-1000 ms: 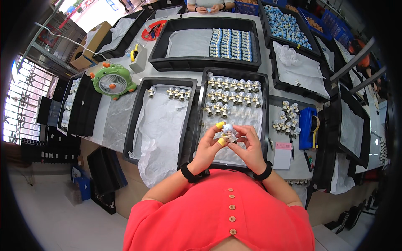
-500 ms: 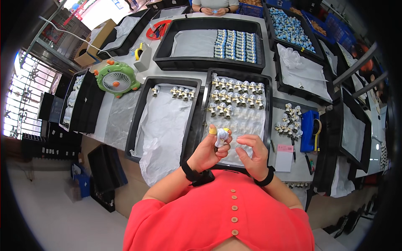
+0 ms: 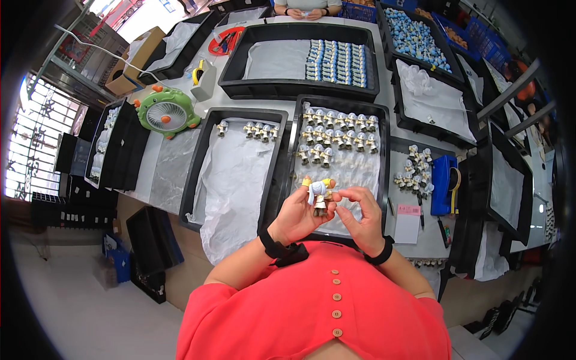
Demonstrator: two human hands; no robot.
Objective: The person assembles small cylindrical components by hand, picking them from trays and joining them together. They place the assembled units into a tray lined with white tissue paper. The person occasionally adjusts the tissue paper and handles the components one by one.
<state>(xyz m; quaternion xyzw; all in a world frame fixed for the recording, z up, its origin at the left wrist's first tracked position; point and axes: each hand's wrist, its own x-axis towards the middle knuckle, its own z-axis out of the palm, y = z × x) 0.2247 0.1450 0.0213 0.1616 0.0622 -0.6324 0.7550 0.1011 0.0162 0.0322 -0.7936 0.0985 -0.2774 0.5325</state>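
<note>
Left hand: your left hand grips the figurine, yellow finger covers on two digits.
Right hand: your right hand holds nothing visible; thumb and forefinger stand apart, tips just beside the figurine's side. Can't tell if they touch.
Figurine: the figurine, pale-haired, white body, dark feet, is up in your left fingers above the near end of the row tray, head away from you, feet toward you.
Row tray: two fuller rows of figurines, then a shorter third.
Left tray: the left tray has one figurine apart plus a small group, on white paper.
Loose cluster: more figurines bunch right of the row tray, beside the blue tape dispenser.
Step at the figurine: probably in-hand handling, maybe turning or inspecting; the purpose isn't clear.
Next touch: seems to call for a steady left hold and a light right pinch, without squeezing small parts.
</note>
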